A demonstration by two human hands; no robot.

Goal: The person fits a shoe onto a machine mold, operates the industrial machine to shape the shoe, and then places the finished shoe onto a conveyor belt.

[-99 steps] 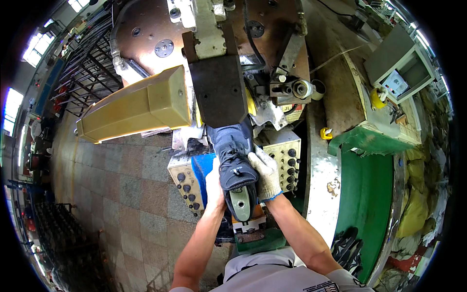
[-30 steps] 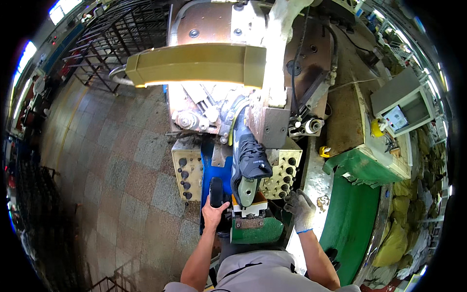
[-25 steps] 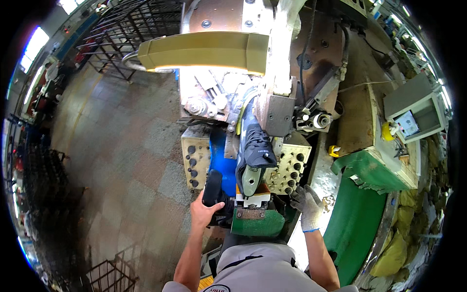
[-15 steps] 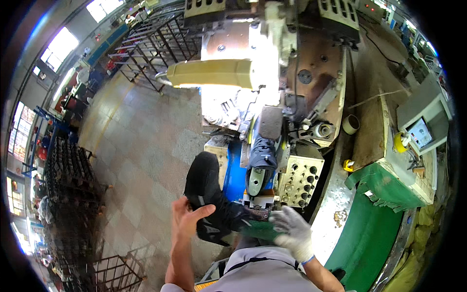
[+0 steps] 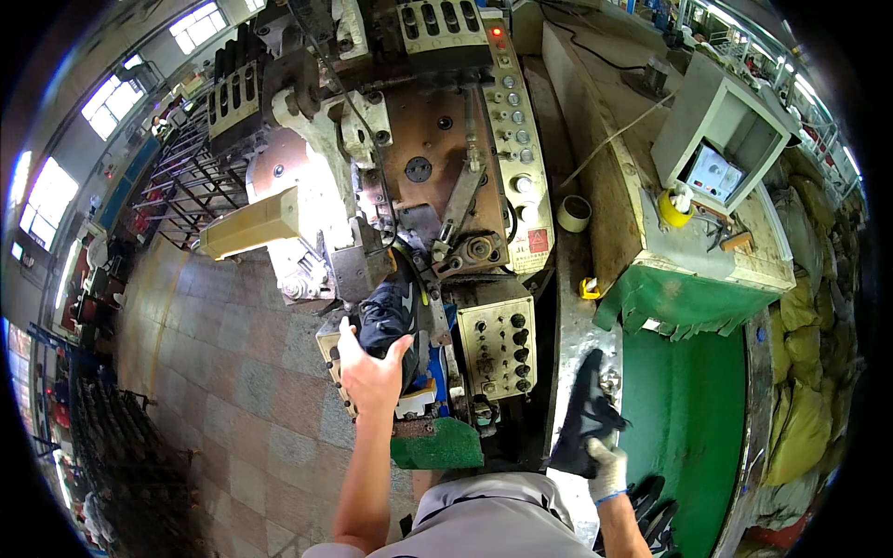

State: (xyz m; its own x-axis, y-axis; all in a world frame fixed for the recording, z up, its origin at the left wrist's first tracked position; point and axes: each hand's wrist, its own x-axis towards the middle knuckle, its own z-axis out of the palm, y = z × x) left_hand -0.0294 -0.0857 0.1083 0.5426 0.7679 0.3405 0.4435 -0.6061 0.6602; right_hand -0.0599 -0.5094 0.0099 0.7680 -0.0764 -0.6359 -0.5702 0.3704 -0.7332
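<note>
We stand over a shoe-making machine (image 5: 419,177), our bare left hand (image 5: 370,372) curled around the dark shoe (image 5: 386,321) mounted in its centre, fingers wrapped on the upper just below the metal clamp. Our gloved right hand (image 5: 606,468) pinches a second black shoe upper (image 5: 584,414), held upright beside the green conveyor surface (image 5: 684,409), well apart from the machine's middle. A beige control panel with black knobs (image 5: 498,349) sits between the two hands, and a green pad (image 5: 437,446) lies just below the left wrist.
</note>
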